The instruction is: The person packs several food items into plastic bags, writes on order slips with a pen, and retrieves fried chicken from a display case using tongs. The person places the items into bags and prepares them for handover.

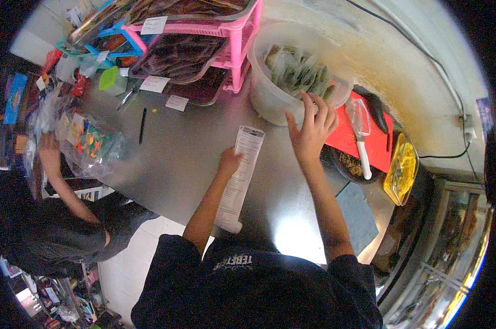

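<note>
My left hand holds a long strip of printed paper, its thumb over the left edge. The strip bears writing and its near end curls up close to my shirt. At the near rim of a large translucent plastic tub, my right hand has its fingers spread and bent over the edge. Nothing shows in that hand; whether the fingertips touch the rim is unclear. Inside the tub stand several clear plastic packets with green contents.
A pink rack carries trays of dark food. Right of the tub are a red cutting board, a white-handled knife or spatula and a glass dish of yellow food. At left, another person's hand is beside plastic bags.
</note>
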A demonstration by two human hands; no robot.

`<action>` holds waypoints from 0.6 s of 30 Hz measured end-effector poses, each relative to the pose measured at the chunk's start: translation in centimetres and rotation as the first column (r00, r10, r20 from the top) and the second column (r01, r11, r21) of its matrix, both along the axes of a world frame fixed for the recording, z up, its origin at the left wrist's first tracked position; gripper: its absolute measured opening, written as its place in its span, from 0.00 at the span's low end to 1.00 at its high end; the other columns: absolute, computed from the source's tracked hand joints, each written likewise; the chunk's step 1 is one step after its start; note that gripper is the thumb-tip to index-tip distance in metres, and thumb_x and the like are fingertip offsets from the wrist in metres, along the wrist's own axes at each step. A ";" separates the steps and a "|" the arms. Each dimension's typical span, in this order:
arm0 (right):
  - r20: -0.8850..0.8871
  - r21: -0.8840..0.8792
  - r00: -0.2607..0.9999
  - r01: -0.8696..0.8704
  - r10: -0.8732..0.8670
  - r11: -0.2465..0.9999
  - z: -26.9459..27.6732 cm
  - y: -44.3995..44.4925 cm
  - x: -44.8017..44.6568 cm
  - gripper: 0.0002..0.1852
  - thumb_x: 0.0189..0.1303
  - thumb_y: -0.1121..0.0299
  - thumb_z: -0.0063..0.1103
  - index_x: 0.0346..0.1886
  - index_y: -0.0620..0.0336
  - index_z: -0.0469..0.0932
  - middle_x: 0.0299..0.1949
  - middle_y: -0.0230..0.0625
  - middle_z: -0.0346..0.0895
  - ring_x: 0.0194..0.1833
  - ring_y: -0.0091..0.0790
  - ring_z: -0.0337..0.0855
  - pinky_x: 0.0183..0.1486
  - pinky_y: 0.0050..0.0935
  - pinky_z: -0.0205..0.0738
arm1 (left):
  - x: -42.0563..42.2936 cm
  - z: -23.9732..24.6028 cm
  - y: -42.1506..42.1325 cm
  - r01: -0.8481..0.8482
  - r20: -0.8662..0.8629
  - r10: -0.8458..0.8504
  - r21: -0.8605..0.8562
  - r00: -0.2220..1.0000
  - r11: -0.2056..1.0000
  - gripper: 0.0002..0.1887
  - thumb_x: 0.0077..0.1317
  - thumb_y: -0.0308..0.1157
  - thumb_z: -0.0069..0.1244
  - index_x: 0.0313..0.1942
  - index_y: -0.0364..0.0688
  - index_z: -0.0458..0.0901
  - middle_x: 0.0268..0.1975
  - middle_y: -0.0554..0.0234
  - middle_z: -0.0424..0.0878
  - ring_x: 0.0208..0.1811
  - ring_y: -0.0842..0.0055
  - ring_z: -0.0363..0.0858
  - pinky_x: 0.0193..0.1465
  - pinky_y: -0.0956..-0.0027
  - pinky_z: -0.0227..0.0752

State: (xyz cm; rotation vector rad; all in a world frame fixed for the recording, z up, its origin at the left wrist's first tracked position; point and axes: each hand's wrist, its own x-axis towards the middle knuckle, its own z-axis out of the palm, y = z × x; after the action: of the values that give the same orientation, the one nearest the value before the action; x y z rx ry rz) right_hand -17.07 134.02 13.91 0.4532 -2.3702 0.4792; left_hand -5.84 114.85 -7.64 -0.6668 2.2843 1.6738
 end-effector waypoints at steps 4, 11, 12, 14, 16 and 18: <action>-0.063 -0.057 0.966 -0.254 0.251 0.965 1.6 -0.7 -3.0 0.14 0.47 0.65 0.74 0.34 0.56 0.79 0.32 0.32 0.75 0.44 0.40 0.73 0.53 0.40 0.58 | -1.5 -1.8 0.5 0.079 -0.067 -0.090 -0.146 0.994 0.986 0.17 0.61 0.34 0.57 0.47 0.33 0.83 0.46 0.42 0.85 0.49 0.50 0.83 0.54 0.53 0.75; -0.015 -0.145 0.977 -0.214 0.214 0.966 2.0 -1.5 -2.9 0.13 0.45 0.66 0.75 0.35 0.56 0.82 0.34 0.31 0.77 0.46 0.39 0.73 0.54 0.40 0.57 | -10.4 -5.5 3.4 0.086 -0.074 -0.112 -0.294 0.991 0.952 0.21 0.58 0.37 0.59 0.49 0.34 0.82 0.49 0.38 0.83 0.52 0.48 0.81 0.56 0.53 0.73; -0.013 -0.144 0.977 -0.212 0.212 0.967 2.2 -1.6 -2.9 0.13 0.45 0.66 0.75 0.35 0.55 0.82 0.34 0.31 0.77 0.46 0.39 0.73 0.54 0.40 0.57 | -11.3 -6.1 3.8 0.055 -0.143 -0.094 -0.260 0.985 0.964 0.22 0.57 0.38 0.60 0.49 0.34 0.82 0.49 0.38 0.83 0.52 0.48 0.81 0.57 0.53 0.73; 0.023 -0.072 0.983 -0.178 0.181 0.981 2.5 -1.7 -2.7 0.15 0.45 0.65 0.75 0.37 0.54 0.83 0.38 0.32 0.78 0.49 0.39 0.73 0.56 0.40 0.59 | -12.9 -7.1 3.9 0.051 -0.187 -0.096 -0.230 0.978 0.972 0.22 0.56 0.39 0.61 0.48 0.35 0.83 0.49 0.39 0.83 0.52 0.50 0.81 0.56 0.53 0.74; 0.015 -0.206 0.960 -0.272 0.281 0.940 2.4 -0.9 -2.3 0.16 0.46 0.64 0.76 0.39 0.54 0.82 0.42 0.34 0.79 0.51 0.41 0.74 0.57 0.40 0.60 | -13.6 -7.3 3.6 0.055 -0.241 -0.103 -0.196 0.965 0.979 0.22 0.55 0.41 0.62 0.47 0.36 0.84 0.49 0.40 0.83 0.51 0.51 0.82 0.55 0.54 0.74; 0.012 -0.238 0.959 -0.274 0.285 0.932 1.9 1.2 -1.6 0.19 0.48 0.65 0.75 0.44 0.54 0.81 0.48 0.39 0.78 0.55 0.45 0.73 0.59 0.41 0.61 | -13.2 -6.8 2.7 0.063 -0.239 -0.095 -0.140 0.966 0.988 0.22 0.55 0.42 0.62 0.45 0.37 0.85 0.48 0.41 0.84 0.50 0.52 0.83 0.54 0.55 0.75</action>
State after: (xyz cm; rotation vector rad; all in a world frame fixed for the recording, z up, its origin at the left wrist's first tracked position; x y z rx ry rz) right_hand -18.71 135.18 15.82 0.6790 -2.2639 0.8990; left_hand -19.04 117.59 -14.47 -0.4052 2.5727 1.6615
